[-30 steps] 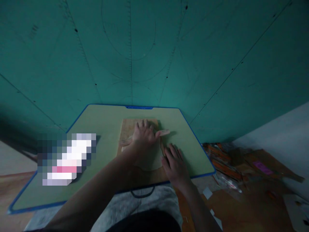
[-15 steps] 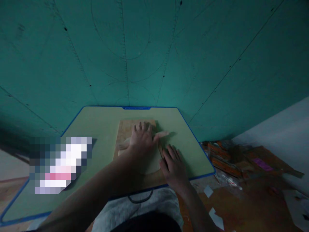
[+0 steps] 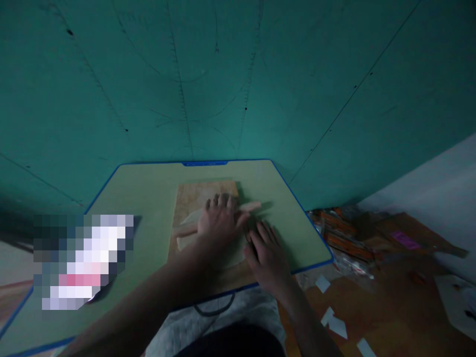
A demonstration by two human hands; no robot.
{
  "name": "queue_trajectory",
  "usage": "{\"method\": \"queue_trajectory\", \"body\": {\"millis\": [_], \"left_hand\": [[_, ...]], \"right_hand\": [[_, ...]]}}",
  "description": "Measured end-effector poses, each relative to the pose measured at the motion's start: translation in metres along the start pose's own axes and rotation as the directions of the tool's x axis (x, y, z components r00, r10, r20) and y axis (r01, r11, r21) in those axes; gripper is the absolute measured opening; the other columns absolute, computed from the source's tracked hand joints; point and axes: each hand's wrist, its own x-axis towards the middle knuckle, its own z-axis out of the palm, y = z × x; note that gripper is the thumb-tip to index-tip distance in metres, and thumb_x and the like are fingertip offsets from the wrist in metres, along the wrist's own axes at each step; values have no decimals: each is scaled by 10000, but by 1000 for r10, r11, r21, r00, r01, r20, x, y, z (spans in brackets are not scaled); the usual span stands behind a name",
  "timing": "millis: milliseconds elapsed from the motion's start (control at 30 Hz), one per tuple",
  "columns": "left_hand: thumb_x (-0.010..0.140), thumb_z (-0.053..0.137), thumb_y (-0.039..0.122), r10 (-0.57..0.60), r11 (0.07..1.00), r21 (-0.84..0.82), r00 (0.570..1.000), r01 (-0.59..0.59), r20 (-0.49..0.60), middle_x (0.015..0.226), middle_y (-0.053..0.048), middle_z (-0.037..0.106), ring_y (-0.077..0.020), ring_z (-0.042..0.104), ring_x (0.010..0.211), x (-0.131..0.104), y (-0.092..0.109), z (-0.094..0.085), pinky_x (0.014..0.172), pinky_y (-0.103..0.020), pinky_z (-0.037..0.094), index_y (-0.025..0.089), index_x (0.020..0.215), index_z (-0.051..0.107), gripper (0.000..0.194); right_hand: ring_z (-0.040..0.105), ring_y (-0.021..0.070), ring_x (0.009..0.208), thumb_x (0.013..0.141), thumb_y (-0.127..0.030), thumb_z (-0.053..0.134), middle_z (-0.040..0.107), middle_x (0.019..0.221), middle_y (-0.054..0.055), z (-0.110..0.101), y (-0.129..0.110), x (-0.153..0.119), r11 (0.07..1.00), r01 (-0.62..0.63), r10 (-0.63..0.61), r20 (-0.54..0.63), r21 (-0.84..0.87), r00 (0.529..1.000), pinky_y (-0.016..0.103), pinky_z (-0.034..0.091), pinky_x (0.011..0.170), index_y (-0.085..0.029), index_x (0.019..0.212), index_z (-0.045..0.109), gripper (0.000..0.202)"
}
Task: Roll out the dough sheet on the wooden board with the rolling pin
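My left hand (image 3: 219, 216) lies palm down across the middle of a wooden rolling pin (image 3: 186, 229), its fingers stretched forward past the pin and not wrapped round it. Under the pin a pale sheet of dough (image 3: 231, 253) is spread on a wooden board (image 3: 191, 192). The pin's right end sticks out beyond the board's right edge. Along that edge rests my right hand (image 3: 268, 252), fingers extended and nearly flat, beside the dough. My left forearm hides part of the dough and board.
A pale folding table (image 3: 148, 191) with a blue rim carries the board. A pixelated, blurred-out object (image 3: 94, 258) lies on its left side. A green wall (image 3: 215, 89) rises behind. On the floor at right are cardboard (image 3: 405, 235), orange packets (image 3: 342, 243) and paper scraps (image 3: 336, 325).
My left hand and the rolling pin have come slightly nearer to me over the dough. The right hand stays at the board's edge. The camera view has shifted a little.
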Motion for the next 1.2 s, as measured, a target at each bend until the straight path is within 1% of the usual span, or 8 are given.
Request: {"method": "queue_trajectory", "body": {"millis": [100,300,400,500,567,767,1033,1200], "left_hand": [[998,355,603,46,999,-5,999,-46,-22,1377,-224,578,-358,542,1247,-5,1,3,991,-461,432,82,1357,530,657],[994,317,640,-27,997,70,999,24,42,1392,-219,577,-373,512,1310,37,-28,-1,1044,-485,405,105,1303,591,676],[1008,305,603,-20,998,62,999,17,36,1339,-205,616,-355,542,1272,26,-18,-1,1025,-466,422,110,1282,601,637],[1000,327,610,7,998,68,1000,-6,-11,1436,-206,549,-365,485,1340,1,0,0,1062,-477,395,110,1372,536,657],[999,333,609,12,998,55,1000,-11,-12,1459,-204,532,-365,481,1343,-3,5,-1,1054,-476,401,108,1400,512,666],[1001,302,601,-61,994,91,998,60,13,1254,-228,651,-380,568,1201,34,-19,-5,966,-477,432,82,1205,655,660],[1003,300,590,-40,997,57,996,44,-74,1297,-197,638,-371,538,1253,7,1,3,994,-479,413,126,1275,616,623],[1009,283,568,-45,998,50,998,42,51,1286,-216,634,-392,555,1214,36,-21,-5,957,-511,428,138,1283,622,613]], "right_hand": [[470,328,1403,987,-321,472,576,1441,193,-2,-2,2,1000,1,-1,11,3,1000,546,351,1180,-134,1316,635,412],[432,337,1432,985,-330,506,517,1500,206,-4,-4,4,999,-38,37,42,25,998,532,334,1190,-104,1328,625,428],[427,329,1436,990,-342,497,524,1498,190,-5,-5,3,999,-38,37,34,28,999,521,326,1197,-118,1321,628,421],[439,320,1427,995,-337,486,557,1462,188,-7,-6,2,999,-19,18,27,34,999,518,328,1198,-125,1321,623,413],[440,320,1425,990,-323,492,563,1452,194,-8,-5,3,999,-14,13,27,39,1000,525,331,1195,-125,1316,625,404],[437,349,1425,968,-306,516,523,1492,208,-6,-5,3,999,-27,27,25,32,999,549,339,1186,-97,1312,627,417],[431,330,1432,963,-305,542,549,1465,212,-8,-6,3,998,-34,33,17,59,999,517,317,1207,-98,1301,639,408],[430,333,1433,982,-326,497,524,1493,202,-7,-4,3,999,-29,28,29,31,999,531,337,1193,-101,1323,621,427]]}}
